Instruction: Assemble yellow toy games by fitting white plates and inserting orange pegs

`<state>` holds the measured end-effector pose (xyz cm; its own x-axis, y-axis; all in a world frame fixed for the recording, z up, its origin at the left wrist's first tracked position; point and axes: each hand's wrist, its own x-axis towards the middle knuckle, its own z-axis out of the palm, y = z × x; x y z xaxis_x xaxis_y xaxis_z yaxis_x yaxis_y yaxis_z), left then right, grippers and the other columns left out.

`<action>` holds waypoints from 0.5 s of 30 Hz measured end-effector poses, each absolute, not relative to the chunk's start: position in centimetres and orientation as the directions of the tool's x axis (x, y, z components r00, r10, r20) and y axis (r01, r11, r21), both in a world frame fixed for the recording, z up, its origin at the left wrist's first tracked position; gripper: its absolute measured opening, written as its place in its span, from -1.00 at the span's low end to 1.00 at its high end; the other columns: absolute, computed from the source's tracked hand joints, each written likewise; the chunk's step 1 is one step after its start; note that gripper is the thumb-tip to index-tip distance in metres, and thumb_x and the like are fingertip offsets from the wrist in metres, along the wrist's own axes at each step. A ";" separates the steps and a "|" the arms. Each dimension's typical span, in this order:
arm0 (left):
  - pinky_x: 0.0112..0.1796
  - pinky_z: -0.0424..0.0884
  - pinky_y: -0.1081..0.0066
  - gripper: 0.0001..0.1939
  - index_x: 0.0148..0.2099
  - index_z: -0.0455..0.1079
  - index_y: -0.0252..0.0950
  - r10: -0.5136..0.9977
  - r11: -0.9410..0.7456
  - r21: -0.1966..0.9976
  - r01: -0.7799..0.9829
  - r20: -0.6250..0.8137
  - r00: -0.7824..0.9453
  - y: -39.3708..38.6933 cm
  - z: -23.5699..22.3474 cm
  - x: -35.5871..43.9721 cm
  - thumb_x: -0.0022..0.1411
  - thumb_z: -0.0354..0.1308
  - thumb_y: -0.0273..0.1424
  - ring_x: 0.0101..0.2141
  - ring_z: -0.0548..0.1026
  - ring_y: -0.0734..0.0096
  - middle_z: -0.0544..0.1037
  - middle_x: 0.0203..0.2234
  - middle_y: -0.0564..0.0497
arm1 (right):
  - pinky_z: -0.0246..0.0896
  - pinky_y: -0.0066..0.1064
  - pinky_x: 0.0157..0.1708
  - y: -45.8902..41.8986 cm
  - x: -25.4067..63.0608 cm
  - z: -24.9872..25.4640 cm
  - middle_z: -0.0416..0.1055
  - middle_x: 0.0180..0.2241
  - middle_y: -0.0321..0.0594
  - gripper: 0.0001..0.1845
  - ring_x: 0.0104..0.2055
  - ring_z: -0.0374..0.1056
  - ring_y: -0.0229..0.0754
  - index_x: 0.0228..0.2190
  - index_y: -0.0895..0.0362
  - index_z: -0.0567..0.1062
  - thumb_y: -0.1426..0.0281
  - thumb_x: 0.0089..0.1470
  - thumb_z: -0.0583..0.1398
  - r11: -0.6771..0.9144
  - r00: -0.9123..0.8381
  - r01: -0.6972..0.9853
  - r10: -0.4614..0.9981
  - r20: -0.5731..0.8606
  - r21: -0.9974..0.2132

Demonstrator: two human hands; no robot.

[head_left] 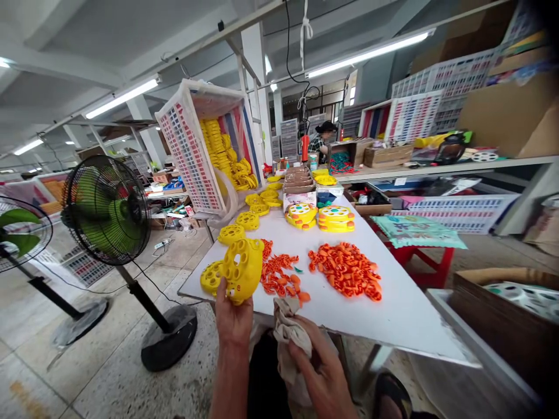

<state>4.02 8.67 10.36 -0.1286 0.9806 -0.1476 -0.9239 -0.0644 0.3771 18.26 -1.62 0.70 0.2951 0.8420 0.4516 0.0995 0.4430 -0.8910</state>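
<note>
My left hand (233, 317) is closed around a round yellow plastic part with holes (243, 269), held up at the near edge of the white table (393, 317). My right hand (321, 366) grips a beige cloth (288, 331) just below the table edge, close to the yellow part. Two heaps of small orange plastic pieces lie on the table, one (279, 276) right beside the held part, the other (347, 269) further right. Another yellow part (211, 277) lies behind my left hand.
More yellow parts (247, 220) trail back to a tilted white crate (192, 145) full of them. Assembled yellow toys (336, 218) and stacked boxes (299, 180) stand at the far end. A standing fan (109, 209) is left. A person (324, 139) sits far back. Red stool (419, 256) right.
</note>
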 end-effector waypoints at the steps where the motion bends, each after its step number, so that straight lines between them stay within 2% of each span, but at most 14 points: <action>1: -0.12 0.62 0.40 -0.60 0.30 0.31 -0.23 0.981 -0.057 0.380 -0.923 -0.150 -0.122 8.6 10.0 4.1 0.53 -0.14 -0.42 -0.17 0.69 0.36 0.73 -0.17 -0.07 | 0.35 -0.32 0.17 -1.8 18.2 0.6 0.51 0.11 -0.22 -0.63 0.14 0.44 -0.05 0.08 -0.09 0.54 0.26 0.23 0.25 0.429 0.278 0.089 0.856 0.436 -0.899; 3: -0.11 0.62 0.41 -0.62 0.27 0.34 -0.24 0.983 -0.045 0.406 -0.913 -0.144 -0.113 8.5 9.2 4.2 0.53 -0.13 -0.42 -0.13 0.68 0.36 0.72 -0.16 -0.07 | 0.34 -0.31 0.18 -2.1 18.0 0.5 0.52 0.11 -0.21 -0.63 0.14 0.45 -0.04 0.07 -0.08 0.55 0.23 0.23 0.25 0.406 0.264 0.067 0.874 0.408 -0.912; 6: -0.09 0.61 0.42 -0.64 0.21 0.40 -0.26 0.979 -0.051 0.589 -0.806 -0.128 -0.156 8.9 8.7 2.6 0.51 -0.10 -0.44 -0.09 0.67 0.37 0.72 -0.15 -0.06 | 0.35 -0.33 0.17 -2.5 18.0 -0.1 0.53 0.10 -0.19 -0.62 0.14 0.46 -0.03 0.05 -0.05 0.57 0.20 0.21 0.26 0.373 0.270 0.042 0.889 0.370 -0.927; 8: -0.11 0.62 0.42 -0.66 0.17 0.42 -0.29 0.967 -0.065 0.720 -0.691 -0.124 -0.220 9.7 9.2 -0.1 0.48 -0.07 -0.48 -0.15 0.68 0.38 0.73 -0.21 -0.04 | 0.37 -0.35 0.15 -3.0 18.7 -1.0 0.54 0.10 -0.17 -0.60 0.14 0.46 0.00 0.04 -0.02 0.58 0.18 0.18 0.28 0.328 0.269 0.046 0.905 0.328 -0.944; 12: -0.22 0.65 0.40 -0.71 0.11 0.45 -0.35 0.943 -0.067 0.841 -0.536 -0.122 -0.309 12.6 11.8 -8.9 0.40 0.06 -0.50 -0.29 0.69 0.33 0.72 -0.29 -0.03 | 0.42 -0.44 0.05 -4.7 20.5 -3.7 0.57 0.05 -0.16 -0.58 0.08 0.50 0.03 -0.02 0.01 0.63 0.14 0.10 0.33 0.180 0.222 0.076 0.956 0.193 -0.981; 15: -0.30 0.64 0.44 -0.73 0.05 0.48 -0.38 0.947 0.001 0.921 -0.390 -0.126 -0.295 15.4 13.6 -15.1 0.30 0.18 -0.55 -0.38 0.68 0.35 0.72 -0.30 -0.07 | 0.44 -0.50 -0.02 -6.0 20.6 -5.1 0.60 0.00 -0.17 -0.61 0.04 0.53 0.02 -0.09 0.02 0.66 0.11 0.09 0.33 0.117 0.218 0.033 0.968 0.121 -0.993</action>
